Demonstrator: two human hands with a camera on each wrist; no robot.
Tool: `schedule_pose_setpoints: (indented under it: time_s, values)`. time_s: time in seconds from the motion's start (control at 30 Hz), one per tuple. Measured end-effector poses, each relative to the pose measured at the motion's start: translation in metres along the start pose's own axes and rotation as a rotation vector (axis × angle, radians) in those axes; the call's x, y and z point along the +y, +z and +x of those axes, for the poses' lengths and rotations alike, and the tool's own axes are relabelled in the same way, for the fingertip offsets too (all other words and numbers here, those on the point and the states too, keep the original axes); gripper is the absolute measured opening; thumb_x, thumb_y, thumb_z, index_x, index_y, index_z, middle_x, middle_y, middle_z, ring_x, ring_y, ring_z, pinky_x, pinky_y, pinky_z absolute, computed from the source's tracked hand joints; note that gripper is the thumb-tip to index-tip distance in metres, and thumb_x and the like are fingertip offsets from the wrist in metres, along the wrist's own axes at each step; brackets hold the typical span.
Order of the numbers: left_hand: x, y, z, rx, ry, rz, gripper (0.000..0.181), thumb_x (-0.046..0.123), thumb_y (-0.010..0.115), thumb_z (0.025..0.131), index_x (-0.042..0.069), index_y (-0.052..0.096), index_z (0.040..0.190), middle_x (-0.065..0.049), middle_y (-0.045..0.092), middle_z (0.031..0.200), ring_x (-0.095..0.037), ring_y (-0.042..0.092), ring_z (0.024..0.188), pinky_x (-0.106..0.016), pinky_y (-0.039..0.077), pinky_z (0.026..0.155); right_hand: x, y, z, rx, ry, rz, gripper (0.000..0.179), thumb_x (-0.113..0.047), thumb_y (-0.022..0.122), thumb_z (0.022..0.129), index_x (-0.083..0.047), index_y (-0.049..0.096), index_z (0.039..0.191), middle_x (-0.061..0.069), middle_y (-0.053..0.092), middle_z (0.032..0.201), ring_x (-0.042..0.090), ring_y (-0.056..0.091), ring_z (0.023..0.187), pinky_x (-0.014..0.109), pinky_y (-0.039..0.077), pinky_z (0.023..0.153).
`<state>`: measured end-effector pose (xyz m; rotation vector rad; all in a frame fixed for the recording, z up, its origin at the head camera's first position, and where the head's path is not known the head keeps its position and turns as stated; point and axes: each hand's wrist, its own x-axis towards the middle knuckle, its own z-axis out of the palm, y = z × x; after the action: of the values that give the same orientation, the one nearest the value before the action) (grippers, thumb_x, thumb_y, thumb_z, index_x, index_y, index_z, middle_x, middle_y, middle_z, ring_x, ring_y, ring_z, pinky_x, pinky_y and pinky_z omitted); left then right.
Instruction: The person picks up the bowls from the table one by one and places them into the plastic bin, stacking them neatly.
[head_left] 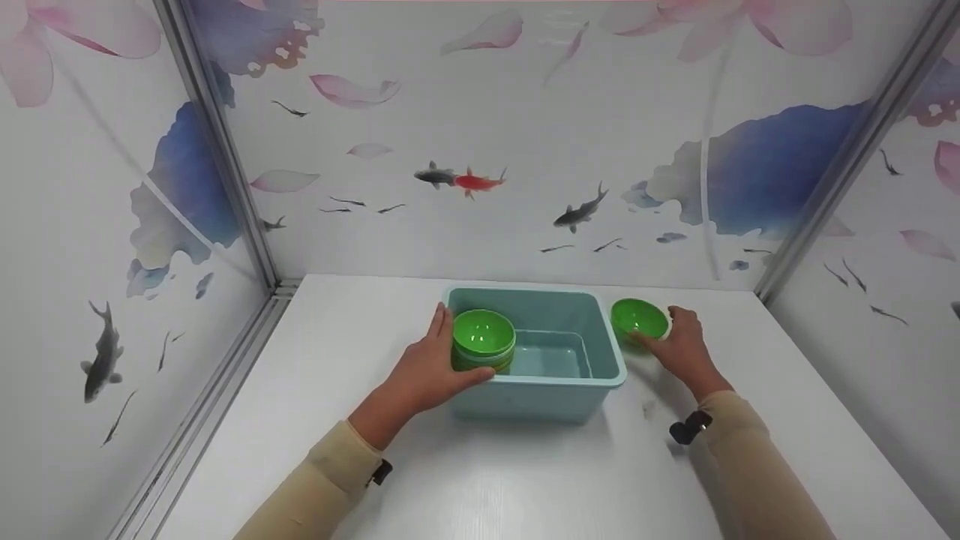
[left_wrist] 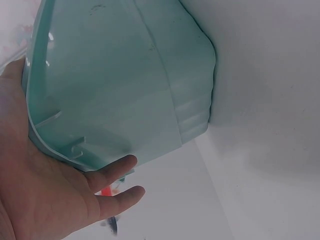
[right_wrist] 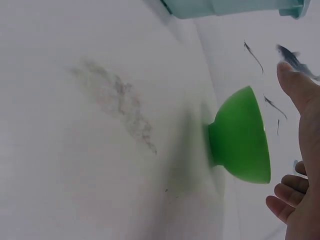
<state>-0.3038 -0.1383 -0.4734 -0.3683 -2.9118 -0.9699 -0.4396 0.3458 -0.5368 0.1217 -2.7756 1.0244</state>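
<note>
A light teal plastic bin (head_left: 517, 401) stands on the table. My left hand (head_left: 429, 369) rests at its front left corner, thumb along the front rim and straight fingers against the left side. In the left wrist view, the left hand (left_wrist: 55, 190) spreads at the bin's rim, two fingers reaching along the outside wall (left_wrist: 115, 90). Inside the bin's left part sits a stack of bowls (head_left: 484, 334), a green one on top. To the right of the bin, a green bowl (head_left: 637, 319) stands upright on the table. My right hand (head_left: 684, 349) is beside it, thumb and fingers spread around its rim; in the right wrist view the bowl (right_wrist: 240, 140) looks free of them.
The white table (head_left: 480, 480) meets printed panels (head_left: 495, 240) at the back and sides, with metal frame posts (head_left: 225, 150) in the corners. A smudge (right_wrist: 120, 100) marks the tabletop in front of the green bowl.
</note>
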Motion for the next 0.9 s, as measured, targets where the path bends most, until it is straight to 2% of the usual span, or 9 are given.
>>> schedule_pose_setpoints:
  time_s: [0.13, 0.27, 0.57, 0.9]
  values:
    - [0.0, 0.001, 0.001, 0.002, -0.007, -0.005, 0.137, 0.086, 0.071, 0.087, 0.005, 0.008, 0.178, -0.011, 0.002, 0.186, -0.044, 0.046, 0.154, -0.059, 0.044, 0.121, 0.009, 0.003, 0.005, -0.059, 0.061, 0.036, 0.136, -0.072, 0.08, 0.092, 0.012, 0.008, 0.17, 0.041, 0.027, 0.166, 0.056, 0.03, 0.156, 0.069, 0.027, 0.127]
    - [0.0, 0.002, 0.001, 0.003, -0.014, -0.006, 0.137, 0.085, 0.072, 0.087, 0.006, 0.008, 0.178, -0.01, 0.002, 0.186, -0.044, 0.046, 0.155, -0.06, 0.044, 0.121, 0.012, 0.004, 0.007, -0.093, 0.082, 0.068, 0.139, -0.071, 0.081, 0.092, 0.008, 0.0, 0.172, 0.04, 0.021, 0.17, 0.056, 0.025, 0.159, 0.068, 0.025, 0.128]
    - [0.001, -0.001, 0.001, 0.002, -0.017, -0.001, 0.14, 0.09, 0.069, 0.084, 0.006, 0.007, 0.178, -0.011, 0.002, 0.186, -0.044, 0.044, 0.156, -0.058, 0.043, 0.122, 0.012, 0.006, 0.014, -0.122, 0.09, 0.128, 0.142, -0.068, 0.084, 0.091, 0.004, -0.007, 0.173, 0.039, 0.013, 0.175, 0.055, 0.024, 0.161, 0.067, 0.023, 0.129]
    - [0.001, 0.0, 0.0, 0.001, -0.009, 0.007, 0.144, 0.095, 0.065, 0.082, 0.005, 0.007, 0.178, -0.012, 0.003, 0.186, -0.043, 0.047, 0.155, -0.058, 0.044, 0.121, 0.017, 0.011, 0.018, -0.136, 0.137, 0.13, 0.146, -0.072, 0.083, 0.089, 0.003, -0.008, 0.174, 0.038, 0.009, 0.176, 0.054, 0.021, 0.163, 0.066, 0.022, 0.13]
